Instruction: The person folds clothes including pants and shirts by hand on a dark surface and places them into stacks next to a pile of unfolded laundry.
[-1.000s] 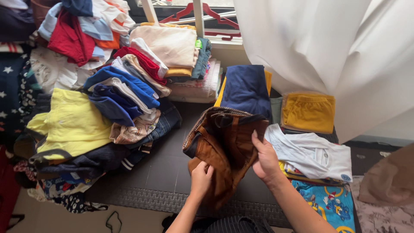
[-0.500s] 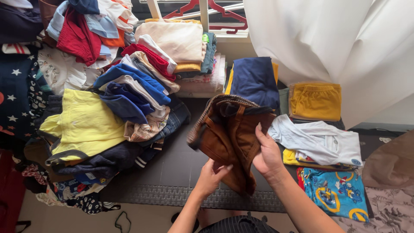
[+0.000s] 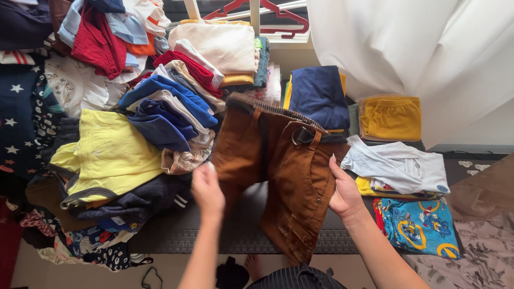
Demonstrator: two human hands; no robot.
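Brown shorts (image 3: pixel 278 166) held spread between left hand (image 3: pixel 208 191) and right hand (image 3: pixel 345 192).

left hand (image 3: pixel 208 191): raised, fingers curled | right hand (image 3: pixel 345 191): closed, gripping

We are holding a pair of shorts (image 3: pixel 278 160) between our hands, the left hand (image 3: pixel 208 191) at its left edge and the right hand (image 3: pixel 345 192) at its right edge, above a mat (image 3: pixel 214 235). A heap of unfolded clothes (image 3: pixel 134 118) is lying to the left of the shorts. To their right, a folded shirt (image 3: pixel 399 168) is sitting on a stack, with a folded pile (image 3: pixel 319 96) behind them and hangers (image 3: pixel 257 12) lying farther back.
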